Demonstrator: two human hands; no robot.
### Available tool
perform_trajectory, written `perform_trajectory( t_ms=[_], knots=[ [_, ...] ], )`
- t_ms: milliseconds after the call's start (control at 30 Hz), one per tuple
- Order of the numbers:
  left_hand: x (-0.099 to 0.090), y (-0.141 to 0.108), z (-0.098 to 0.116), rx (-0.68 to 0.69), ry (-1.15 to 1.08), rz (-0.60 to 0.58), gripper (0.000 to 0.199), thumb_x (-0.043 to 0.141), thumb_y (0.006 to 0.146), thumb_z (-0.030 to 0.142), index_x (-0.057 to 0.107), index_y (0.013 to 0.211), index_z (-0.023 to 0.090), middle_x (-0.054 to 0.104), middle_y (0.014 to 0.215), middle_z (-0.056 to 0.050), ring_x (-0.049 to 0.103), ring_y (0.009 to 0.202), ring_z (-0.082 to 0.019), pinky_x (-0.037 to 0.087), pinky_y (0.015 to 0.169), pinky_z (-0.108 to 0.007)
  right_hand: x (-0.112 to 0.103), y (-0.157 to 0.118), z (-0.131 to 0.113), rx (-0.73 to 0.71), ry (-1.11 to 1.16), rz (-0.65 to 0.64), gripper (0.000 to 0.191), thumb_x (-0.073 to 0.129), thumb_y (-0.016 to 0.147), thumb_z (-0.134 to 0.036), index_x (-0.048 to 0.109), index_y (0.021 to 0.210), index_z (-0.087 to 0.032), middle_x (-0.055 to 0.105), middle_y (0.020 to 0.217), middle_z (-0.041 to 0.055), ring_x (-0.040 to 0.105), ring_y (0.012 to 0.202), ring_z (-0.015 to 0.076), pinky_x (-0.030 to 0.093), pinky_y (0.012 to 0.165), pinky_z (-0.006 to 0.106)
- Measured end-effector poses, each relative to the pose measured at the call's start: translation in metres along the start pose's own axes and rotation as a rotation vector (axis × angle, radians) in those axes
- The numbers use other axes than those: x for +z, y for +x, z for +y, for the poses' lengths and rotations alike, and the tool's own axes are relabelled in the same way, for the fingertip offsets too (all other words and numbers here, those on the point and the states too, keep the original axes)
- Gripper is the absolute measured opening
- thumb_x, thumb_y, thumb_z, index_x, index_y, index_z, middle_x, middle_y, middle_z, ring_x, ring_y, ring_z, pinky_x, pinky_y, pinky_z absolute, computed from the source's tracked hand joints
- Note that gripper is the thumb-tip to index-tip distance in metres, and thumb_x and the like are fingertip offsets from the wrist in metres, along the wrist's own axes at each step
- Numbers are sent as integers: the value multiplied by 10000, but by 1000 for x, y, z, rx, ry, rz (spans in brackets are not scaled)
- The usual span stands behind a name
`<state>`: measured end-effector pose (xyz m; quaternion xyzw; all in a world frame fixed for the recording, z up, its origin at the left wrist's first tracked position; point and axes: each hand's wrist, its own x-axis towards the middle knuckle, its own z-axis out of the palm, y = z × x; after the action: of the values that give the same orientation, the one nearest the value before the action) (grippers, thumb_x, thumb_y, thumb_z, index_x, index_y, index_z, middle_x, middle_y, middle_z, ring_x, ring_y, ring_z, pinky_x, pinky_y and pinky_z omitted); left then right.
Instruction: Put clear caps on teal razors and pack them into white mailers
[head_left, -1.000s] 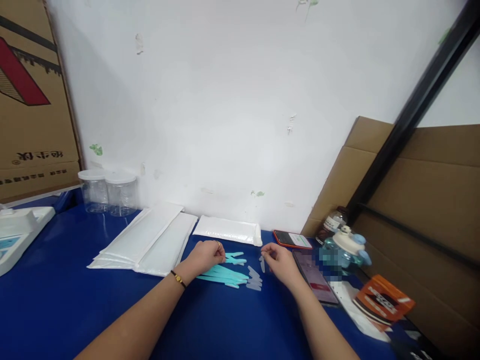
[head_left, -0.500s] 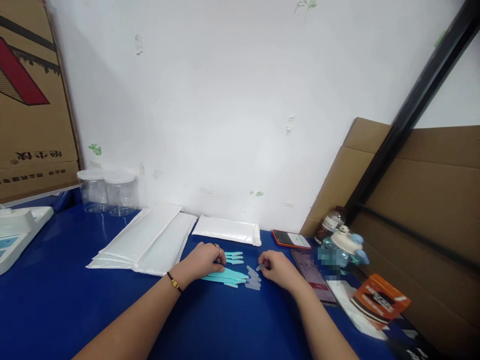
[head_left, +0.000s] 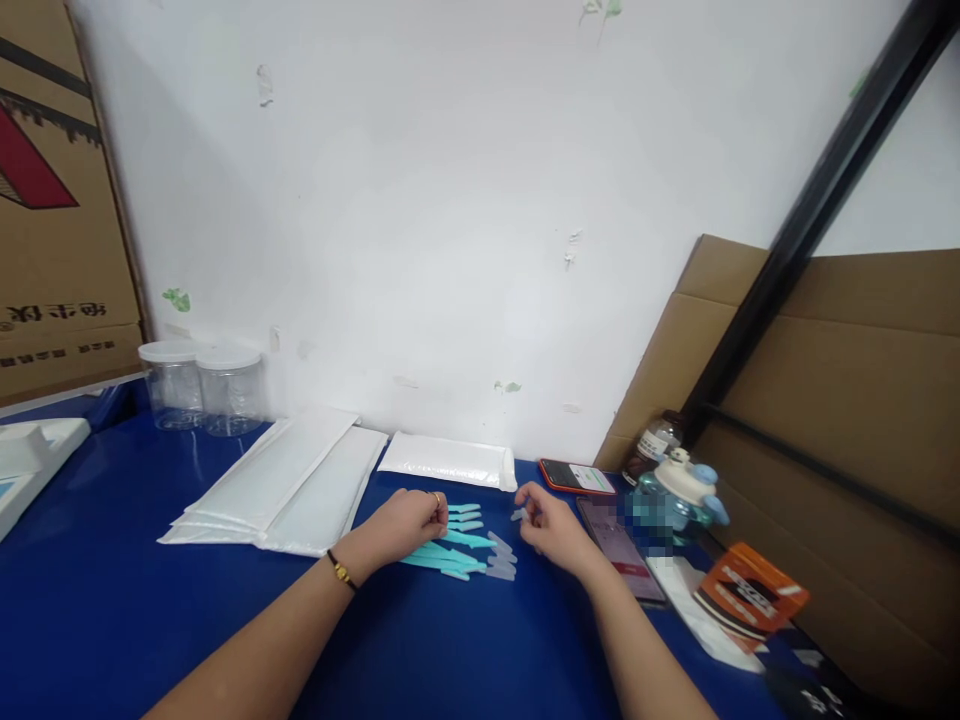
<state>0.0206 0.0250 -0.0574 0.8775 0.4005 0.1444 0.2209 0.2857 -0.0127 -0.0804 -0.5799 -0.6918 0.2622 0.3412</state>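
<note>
My left hand [head_left: 415,522] is closed in a pinch on a turquoise eyebrow razor [head_left: 471,539], whose narrow end points right. Under and beside that hand lie several more turquoise razors [head_left: 442,560], some in a loose pile and some in a row [head_left: 466,516] just behind. My right hand [head_left: 551,525], fingers curled, holds a small translucent blade cap [head_left: 517,515] at its fingertips. Between the hands, several loose translucent caps [head_left: 501,562] lie on the blue table, close to the razor tips.
White padded mailers [head_left: 300,480] lie stacked at left, and another white packet [head_left: 446,461] lies by the wall. Clear jars [head_left: 231,390] stand back left. To the right are two phones [head_left: 577,476], a teal bottle [head_left: 675,495], a brown bottle [head_left: 652,445] and an orange pouch [head_left: 750,595].
My left hand has drawn one razor slightly up from the pile. On my right hand, the fingers have shifted and a finger is raised around the cap. The view has turned slightly right.
</note>
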Motion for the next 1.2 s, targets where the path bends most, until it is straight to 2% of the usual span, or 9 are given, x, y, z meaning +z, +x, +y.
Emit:
perform_trajectory(
  t_ms=[67, 167, 267, 400, 467, 667, 833, 1100, 1200],
  knots=[
    [1, 1, -2, -9, -63, 19, 149, 492, 762, 269, 607, 840, 214, 632, 760, 8, 563, 704, -144, 360, 595, -212, 0, 1, -4, 66, 196, -37, 179, 536, 703, -204, 527, 881, -196, 518, 582, -70, 517, 428, 81, 373, 429, 185],
    [4, 3, -7, -30, -130, 17, 182, 511, 738, 275, 619, 870, 210, 629, 812, 0, 561, 737, -148, 376, 608, -211, 0, 1, -10, 142, 450, -89, 223, 626, 701, -322, 561, 839, -160, 581, 571, -29, 621, 538, 134, 464, 514, 222],
    [8, 6, -14, -41, -170, 12, 166, 534, 715, 287, 628, 821, 200, 627, 792, -1, 559, 735, -149, 393, 621, -213, -3, 0, -14, 200, 554, -81, 338, 726, 625, -381, 598, 812, -132, 617, 610, 2, 649, 580, 148, 485, 530, 219],
    [10, 8, -18, -49, -247, 29, 193, 540, 719, 324, 617, 831, 187, 625, 783, -4, 562, 724, -148, 411, 623, -217, -3, 0, -17, 231, 548, -37, 369, 729, 611, -450, 577, 700, -126, 589, 545, -16, 578, 406, 108, 394, 356, 176],
    [10, 8, -16, -36, -266, 33, 212, 538, 725, 339, 614, 847, 183, 625, 795, -5, 564, 734, -149, 417, 631, -223, 1, 0, -18, 233, 545, -30, 381, 701, 633, -484, 555, 672, -134, 586, 525, -19, 557, 368, 106, 366, 320, 175],
    [6, 5, -7, -19, -284, 39, 212, 540, 730, 338, 613, 846, 175, 623, 803, -7, 564, 748, -149, 427, 655, -233, 16, 1, -19, 215, 519, -87, 406, 660, 663, -524, 563, 647, -130, 583, 479, -12, 564, 376, 114, 394, 348, 188],
    [8, 6, -8, -6, -281, 49, 204, 538, 736, 332, 612, 847, 177, 625, 811, -9, 565, 752, -149, 425, 653, -230, 17, 1, -21, 198, 552, -72, 406, 637, 693, -527, 578, 676, -125, 590, 468, -7, 521, 345, 96, 400, 358, 198],
    [9, 5, 2, -5, -279, 69, 189, 533, 744, 308, 618, 850, 177, 632, 791, -1, 570, 741, -143, 414, 643, -223, 34, -2, -40, 198, 590, -126, 452, 624, 677, -567, 569, 618, -122, 596, 459, 24, 554, 396, 118, 407, 418, 214],
    [8, 6, -2, -26, -220, 84, 208, 521, 759, 325, 622, 874, 185, 642, 823, -10, 576, 754, -153, 409, 641, -233, 28, 1, -35, 187, 499, -45, 459, 564, 713, -584, 604, 725, -126, 639, 568, 36, 538, 384, 109, 388, 398, 215]
  ],
)
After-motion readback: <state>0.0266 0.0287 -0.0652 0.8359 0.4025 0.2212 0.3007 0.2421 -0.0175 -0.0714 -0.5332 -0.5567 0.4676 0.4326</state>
